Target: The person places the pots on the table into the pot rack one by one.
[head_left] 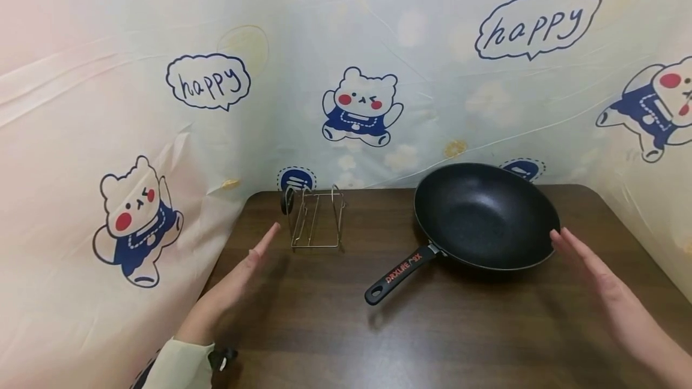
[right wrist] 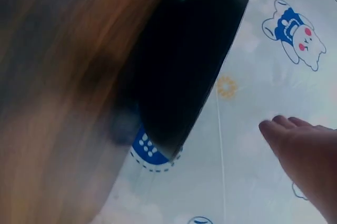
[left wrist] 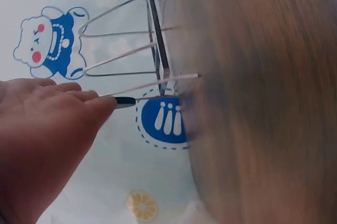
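A black wok (head_left: 486,215) with a long black handle (head_left: 400,275) sits at the right of the table, its handle toward the front left. To its left stands a small metal wire rack (head_left: 316,247) with a round black piece (head_left: 287,202) on its left side. My left hand (head_left: 238,281) is held edge-on with straight fingers, in front and left of the rack. My right hand (head_left: 605,281), also straight-fingered, is by the wok's right rim; the right wrist view shows a gap between that hand (right wrist: 305,155) and the wok (right wrist: 184,66). Neither hand holds anything.
The brown wooden table (head_left: 324,335) has rounded back corners. A pale printed cloth (head_left: 432,107) with cartoon bears hangs behind it and along both sides. A light sleeve (head_left: 181,365) covers the left forearm, with a small dark object (head_left: 223,358) at the wrist.
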The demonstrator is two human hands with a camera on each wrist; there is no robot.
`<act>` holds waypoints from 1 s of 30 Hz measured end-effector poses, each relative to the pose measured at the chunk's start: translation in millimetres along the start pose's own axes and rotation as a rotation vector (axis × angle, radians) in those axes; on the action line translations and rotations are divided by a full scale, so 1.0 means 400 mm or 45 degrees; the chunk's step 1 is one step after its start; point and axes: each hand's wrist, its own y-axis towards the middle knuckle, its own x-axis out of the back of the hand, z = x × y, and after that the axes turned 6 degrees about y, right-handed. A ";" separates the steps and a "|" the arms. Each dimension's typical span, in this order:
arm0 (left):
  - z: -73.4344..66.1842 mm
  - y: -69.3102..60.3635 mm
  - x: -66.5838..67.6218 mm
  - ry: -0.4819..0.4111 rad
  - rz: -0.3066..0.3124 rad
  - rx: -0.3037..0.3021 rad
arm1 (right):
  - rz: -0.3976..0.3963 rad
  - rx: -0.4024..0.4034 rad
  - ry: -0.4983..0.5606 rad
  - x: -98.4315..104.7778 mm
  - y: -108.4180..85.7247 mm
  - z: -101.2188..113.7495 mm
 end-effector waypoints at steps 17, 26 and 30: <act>0.081 -0.003 -0.036 -1.133 0.347 -0.191 | 0.570 -0.199 1.642 -0.028 0.019 -0.024; 0.091 0.001 -0.069 -1.448 0.429 -0.036 | 0.633 -0.320 1.898 -0.099 0.023 -0.018; 0.083 0.004 -0.084 -1.415 0.395 0.116 | 0.657 -0.362 2.006 -0.132 0.026 -0.025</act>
